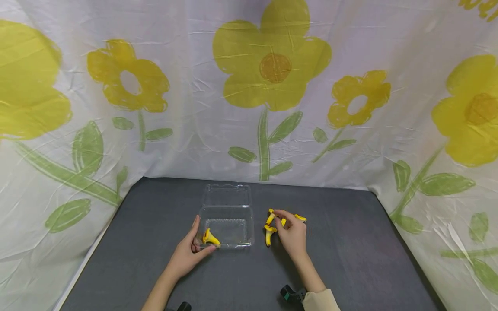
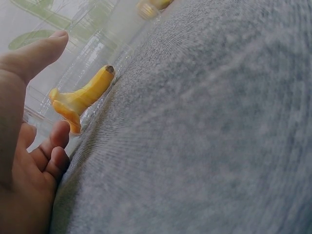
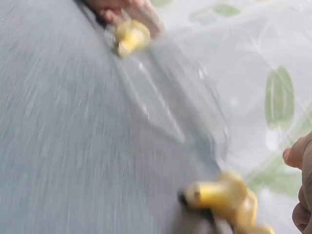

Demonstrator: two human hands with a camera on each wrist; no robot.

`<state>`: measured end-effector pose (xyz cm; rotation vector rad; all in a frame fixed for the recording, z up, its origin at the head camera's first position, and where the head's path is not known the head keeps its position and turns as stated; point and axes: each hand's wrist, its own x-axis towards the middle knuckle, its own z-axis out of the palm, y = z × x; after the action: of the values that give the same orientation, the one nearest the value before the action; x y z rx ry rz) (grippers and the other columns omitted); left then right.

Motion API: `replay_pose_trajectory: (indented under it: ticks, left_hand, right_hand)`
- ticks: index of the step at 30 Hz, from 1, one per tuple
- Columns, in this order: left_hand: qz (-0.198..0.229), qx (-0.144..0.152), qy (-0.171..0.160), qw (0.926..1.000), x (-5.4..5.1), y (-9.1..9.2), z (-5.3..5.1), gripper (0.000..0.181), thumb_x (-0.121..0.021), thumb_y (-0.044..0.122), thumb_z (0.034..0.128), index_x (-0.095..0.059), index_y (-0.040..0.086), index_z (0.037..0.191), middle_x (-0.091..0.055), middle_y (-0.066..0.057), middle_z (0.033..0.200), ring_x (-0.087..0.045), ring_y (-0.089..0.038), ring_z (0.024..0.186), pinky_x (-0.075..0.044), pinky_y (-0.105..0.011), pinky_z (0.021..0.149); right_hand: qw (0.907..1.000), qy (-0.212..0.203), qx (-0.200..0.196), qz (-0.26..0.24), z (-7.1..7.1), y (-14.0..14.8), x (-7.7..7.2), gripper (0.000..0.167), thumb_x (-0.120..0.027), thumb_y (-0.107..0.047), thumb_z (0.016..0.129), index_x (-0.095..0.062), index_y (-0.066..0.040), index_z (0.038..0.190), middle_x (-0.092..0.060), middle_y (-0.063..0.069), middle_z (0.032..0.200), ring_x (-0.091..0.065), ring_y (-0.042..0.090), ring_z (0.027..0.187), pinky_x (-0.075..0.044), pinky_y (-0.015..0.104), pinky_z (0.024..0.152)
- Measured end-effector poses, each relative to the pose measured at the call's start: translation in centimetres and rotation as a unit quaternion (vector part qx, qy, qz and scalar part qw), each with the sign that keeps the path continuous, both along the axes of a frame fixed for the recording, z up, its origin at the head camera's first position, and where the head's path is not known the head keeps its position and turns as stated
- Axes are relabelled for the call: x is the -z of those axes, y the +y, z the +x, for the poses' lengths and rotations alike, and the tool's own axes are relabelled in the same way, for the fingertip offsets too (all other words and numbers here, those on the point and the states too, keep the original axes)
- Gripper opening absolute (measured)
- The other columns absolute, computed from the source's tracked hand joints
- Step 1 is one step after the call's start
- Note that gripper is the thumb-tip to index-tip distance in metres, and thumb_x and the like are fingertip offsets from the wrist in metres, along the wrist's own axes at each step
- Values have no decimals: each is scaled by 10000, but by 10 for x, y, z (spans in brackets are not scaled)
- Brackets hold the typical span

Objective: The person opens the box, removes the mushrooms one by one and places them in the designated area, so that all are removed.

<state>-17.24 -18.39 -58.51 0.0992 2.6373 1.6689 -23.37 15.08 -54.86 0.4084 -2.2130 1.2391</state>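
A clear plastic clamshell box (image 1: pixel 249 233) stands with its lid (image 1: pixel 227 195) raised at the back. One yellow, trumpet-shaped mushroom (image 1: pixel 210 237) lies in its front left part. My left hand (image 1: pixel 188 255) holds that corner, thumb along the front edge and fingers at the left side; the left wrist view shows the mushroom (image 2: pixel 83 97) beyond the curled fingers. To the right of the box, my right hand (image 1: pixel 292 235) is over several more mushrooms (image 1: pixel 270 233), partly covering them. In the blurred right wrist view its fingers appear apart from the mushrooms (image 3: pixel 219 195).
A dark grey tabletop (image 1: pixel 350 250) lies under everything. White cloth with yellow flowers (image 1: pixel 194 142) hangs around the back and sides. A black device (image 1: pixel 292 294) is strapped at the right wrist, beside a cream sleeve (image 1: pixel 320 301).
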Motion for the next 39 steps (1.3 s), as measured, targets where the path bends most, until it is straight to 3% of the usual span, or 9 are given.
replay_pose_trajectory:
  ticks: [11,19,24,27,30,33,36,39]
  left_hand:
    - [15,21,41,10000,0,2,1,1155,-883,352,892,-104,187,1729,-491,-8,822,-424,-90,670,-413,-251,658]
    - [9,22,50,10000,0,0,-1,1166,-893,339,884,-105,177,1728,-502,-8,808,-438,-98,653,-431,-248,661]
    - [-3,26,38,10000,1,-1,-1,1158,-887,346,889,-107,178,1728,-499,-9,809,-432,-97,651,-425,-252,656]
    - [3,28,62,10000,1,-2,0,1156,-887,343,889,-110,170,1728,-493,-10,811,-429,-95,652,-420,-253,652]
    - [15,51,91,9999,0,-3,0,1153,-885,336,892,-109,167,1728,-487,-9,813,-426,-94,651,-416,-252,645]
    - [11,70,64,10000,0,-3,1,1151,-882,330,896,-103,179,1728,-489,-11,813,-425,-98,648,-414,-253,642]
    - [-18,60,-8,10000,0,-3,1,1146,-878,337,899,-99,201,1729,-493,-9,813,-425,-101,648,-412,-256,642]
    - [-42,54,-85,9999,0,-2,1,1148,-876,347,900,-93,223,1730,-496,-8,813,-427,-101,652,-412,-259,648]
  right_hand:
    - [9952,-573,-783,107,-12,-68,-15,200,-809,-20,932,-822,-88,1120,-811,66,967,-239,-103,397,-257,156,400]
    - [9749,-1301,-1641,752,-21,-108,-27,196,-791,-84,968,-813,-72,1163,-807,64,1110,-283,-30,398,-306,179,439]
    - [9488,-1582,-2393,1320,-27,-123,-27,206,-765,-113,996,-807,-72,1193,-801,43,1144,-476,15,519,-402,178,530]
    - [9249,-1861,-2982,1451,-30,-128,-25,209,-752,-107,1005,-805,-92,1207,-795,29,1169,-699,57,797,-520,174,679]
    - [8989,-2139,-3521,1494,-32,-132,-23,239,-732,-65,1009,-794,-93,1238,-787,40,1203,-739,107,1037,-551,178,789]
    - [8779,-2311,-3875,1605,-33,-136,-22,279,-696,-25,1020,-777,-93,1278,-775,43,1243,-717,64,847,-516,163,726]
    - [8632,-2393,-4097,1727,-34,-138,-20,301,-658,-2,1032,-769,-89,1298,-766,50,1268,-502,37,545,-434,180,606]
    - [8570,-2441,-4146,1847,-34,-138,-20,297,-644,-2,1039,-776,-94,1288,-767,46,1265,-503,-22,570,-437,163,615]
